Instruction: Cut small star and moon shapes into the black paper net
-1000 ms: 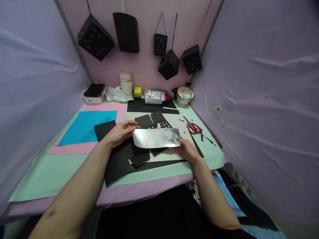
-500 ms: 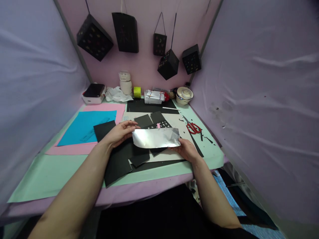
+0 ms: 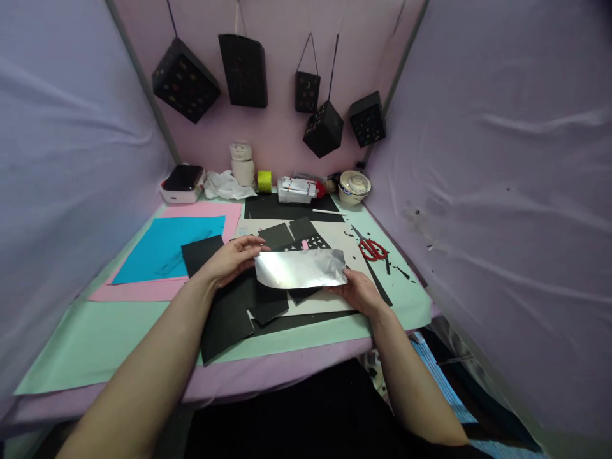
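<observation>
Holding shiny sheet (image 3: 301, 269) btwn hands (image 3: 235, 260) (image 3: 359, 291)

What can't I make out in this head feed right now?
Some fingers of the right hand: head view, hidden behind the silver strip.
Near part of the patterned black card: head view, covered by the silver strip.
Marks on the blue sheet: head view, too faint to read.
Top of the leftmost hanging box's cord: head view, cut off by the upper edge.

The pale-green tabletop (image 3: 109, 344) bears pink paper (image 3: 134, 292), black scraps (image 3: 403, 273) and a bowl (image 3: 352, 194).
</observation>
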`<state>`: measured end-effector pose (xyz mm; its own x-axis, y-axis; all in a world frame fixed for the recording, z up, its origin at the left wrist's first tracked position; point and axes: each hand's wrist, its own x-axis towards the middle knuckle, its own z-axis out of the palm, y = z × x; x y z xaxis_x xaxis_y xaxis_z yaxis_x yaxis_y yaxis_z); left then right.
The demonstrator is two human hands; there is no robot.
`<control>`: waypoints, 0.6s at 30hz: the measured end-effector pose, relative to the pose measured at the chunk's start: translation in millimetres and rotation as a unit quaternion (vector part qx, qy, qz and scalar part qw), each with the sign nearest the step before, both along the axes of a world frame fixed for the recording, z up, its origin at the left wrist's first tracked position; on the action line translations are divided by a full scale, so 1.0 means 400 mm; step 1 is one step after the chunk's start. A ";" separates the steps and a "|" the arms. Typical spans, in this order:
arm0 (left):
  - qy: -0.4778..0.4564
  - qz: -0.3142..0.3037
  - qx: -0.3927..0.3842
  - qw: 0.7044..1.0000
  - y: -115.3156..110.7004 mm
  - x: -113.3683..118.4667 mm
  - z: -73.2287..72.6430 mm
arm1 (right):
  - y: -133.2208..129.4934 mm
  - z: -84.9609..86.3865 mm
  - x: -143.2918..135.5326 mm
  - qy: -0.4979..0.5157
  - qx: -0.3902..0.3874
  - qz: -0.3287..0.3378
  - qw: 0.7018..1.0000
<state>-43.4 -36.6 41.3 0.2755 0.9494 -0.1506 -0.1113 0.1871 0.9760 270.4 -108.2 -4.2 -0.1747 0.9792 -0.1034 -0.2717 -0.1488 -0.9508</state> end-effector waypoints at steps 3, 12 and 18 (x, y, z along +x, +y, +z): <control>0.002 0.000 0.004 1.000 -0.001 -0.001 0.000 | 0.000 0.002 -0.001 -0.010 -0.001 -0.003 1.000; 0.006 0.002 0.010 1.000 -0.001 0.001 0.001 | 0.001 -0.012 0.004 0.000 0.001 -0.007 1.000; 0.004 -0.002 0.005 1.000 -0.001 -0.001 0.001 | 0.003 -0.016 0.007 0.012 -0.001 -0.005 1.000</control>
<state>-43.7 -36.9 41.6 0.2780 0.9498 -0.1439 -0.1037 0.1786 0.9784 273.1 -106.9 -10.8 -0.1673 0.9807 -0.1010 -0.2960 -0.1477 -0.9437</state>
